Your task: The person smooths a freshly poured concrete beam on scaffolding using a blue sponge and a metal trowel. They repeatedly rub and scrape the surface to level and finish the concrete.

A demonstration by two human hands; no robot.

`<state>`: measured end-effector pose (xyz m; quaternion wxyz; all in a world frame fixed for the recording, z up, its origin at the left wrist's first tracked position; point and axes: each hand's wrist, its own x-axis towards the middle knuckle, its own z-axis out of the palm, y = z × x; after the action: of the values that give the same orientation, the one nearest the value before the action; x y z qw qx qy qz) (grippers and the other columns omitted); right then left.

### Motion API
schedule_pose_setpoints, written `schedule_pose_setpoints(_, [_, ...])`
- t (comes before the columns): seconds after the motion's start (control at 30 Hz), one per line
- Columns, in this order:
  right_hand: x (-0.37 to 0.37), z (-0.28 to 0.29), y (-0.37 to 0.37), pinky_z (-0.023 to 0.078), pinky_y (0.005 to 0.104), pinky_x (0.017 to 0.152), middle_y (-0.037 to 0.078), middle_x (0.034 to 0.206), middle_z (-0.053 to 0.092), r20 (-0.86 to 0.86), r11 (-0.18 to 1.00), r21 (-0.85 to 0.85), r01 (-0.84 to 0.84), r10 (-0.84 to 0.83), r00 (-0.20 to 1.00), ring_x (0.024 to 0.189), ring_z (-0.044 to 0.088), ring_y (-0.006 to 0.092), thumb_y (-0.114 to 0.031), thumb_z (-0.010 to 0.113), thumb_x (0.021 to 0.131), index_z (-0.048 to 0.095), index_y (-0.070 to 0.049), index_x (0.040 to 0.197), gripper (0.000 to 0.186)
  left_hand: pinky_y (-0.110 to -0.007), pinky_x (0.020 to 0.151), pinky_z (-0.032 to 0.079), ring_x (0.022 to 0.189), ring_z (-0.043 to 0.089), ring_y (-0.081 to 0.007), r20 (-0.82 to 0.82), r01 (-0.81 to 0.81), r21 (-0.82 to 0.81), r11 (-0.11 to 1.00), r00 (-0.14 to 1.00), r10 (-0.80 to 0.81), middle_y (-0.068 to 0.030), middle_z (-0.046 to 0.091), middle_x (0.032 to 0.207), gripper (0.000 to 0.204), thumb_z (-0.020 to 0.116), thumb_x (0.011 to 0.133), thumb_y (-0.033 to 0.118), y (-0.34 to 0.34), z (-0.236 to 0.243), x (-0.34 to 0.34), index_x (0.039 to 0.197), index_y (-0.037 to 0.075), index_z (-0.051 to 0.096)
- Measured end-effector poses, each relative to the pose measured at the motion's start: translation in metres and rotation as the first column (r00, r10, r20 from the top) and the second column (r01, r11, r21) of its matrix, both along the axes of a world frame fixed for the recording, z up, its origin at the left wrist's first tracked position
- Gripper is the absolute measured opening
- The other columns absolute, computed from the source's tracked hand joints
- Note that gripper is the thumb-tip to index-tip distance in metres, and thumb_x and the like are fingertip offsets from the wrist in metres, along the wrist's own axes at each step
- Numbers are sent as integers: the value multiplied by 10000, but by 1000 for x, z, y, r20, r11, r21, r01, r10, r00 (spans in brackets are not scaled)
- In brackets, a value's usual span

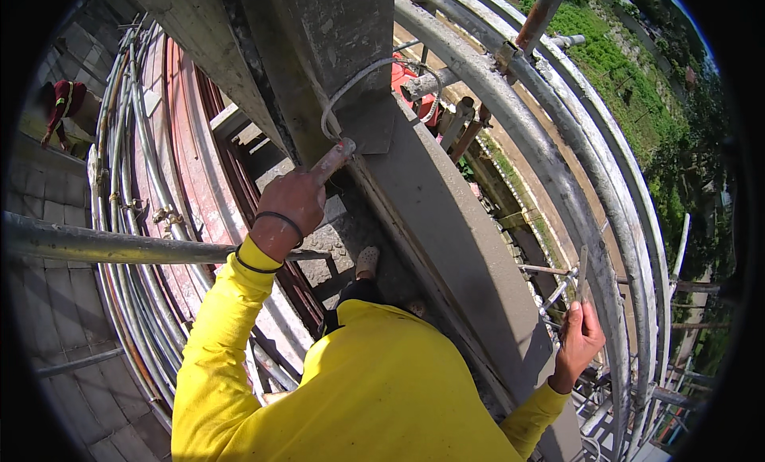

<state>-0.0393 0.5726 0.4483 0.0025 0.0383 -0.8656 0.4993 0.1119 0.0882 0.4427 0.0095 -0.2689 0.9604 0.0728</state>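
- Pinching strip [582,269] in right hand [579,342]; long axis points away from me, near rail [550,147].
- Ledge [446,207] lies left of strip, between hands.
- Left hand [291,207] well apart; grip unclear, can't tell if whitish stub [332,161] is finger or handle.

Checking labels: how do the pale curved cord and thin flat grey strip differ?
The pale curved cord arches; the thin flat grey strip looks straight. The cord looks longer than the strip. The fingers of the right hand pinch the strip; the cord passes near the left hand. Both look slim.
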Motion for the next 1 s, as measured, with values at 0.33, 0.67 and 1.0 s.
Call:
schedule_pose_setpoints(0.33, [-2, 3, -3, 366, 224, 557, -18, 762, 570, -18, 1000, 21, -7, 8, 1000, 641, 469, 37, -158, 684, 1045, 705, 69, 1065, 228, -534, 786, 558, 886, 700, -418, -4, 42, -15, 999, 999, -42, -224, 701, 961, 427, 595, 957, 175, -11, -6, -1, 1383, 145, 592])
schedule_pose_setpoints(0.67, [2, -3, 6, 363, 225, 566, -25, 760, 565, -6, 998, 45, 36, -35, 999, 657, 460, 40, -162, 694, 1042, 718, 76, 1136, 257, -523, 791, 538, 875, 675, -408, 49, -75, 54, 996, 996, 73, -198, 671, 927, 332, 623, 955, 188, 2, -6, 33, 1275, 104, 655])
schedule_pose_setpoints(1.0, [-5, 0, -9, 341, 216, 575, -30, 778, 552, -44, 999, 34, 27, -25, 999, 680, 437, 39, -164, 705, 1038, 702, 88, 1074, 255, -522, 801, 538, 891, 673, -405, 64, -142, 67, 988, 988, 138, -196, 667, 919, 380, 630, 957, 199, 20, -5, 46, 1323, 101, 623])
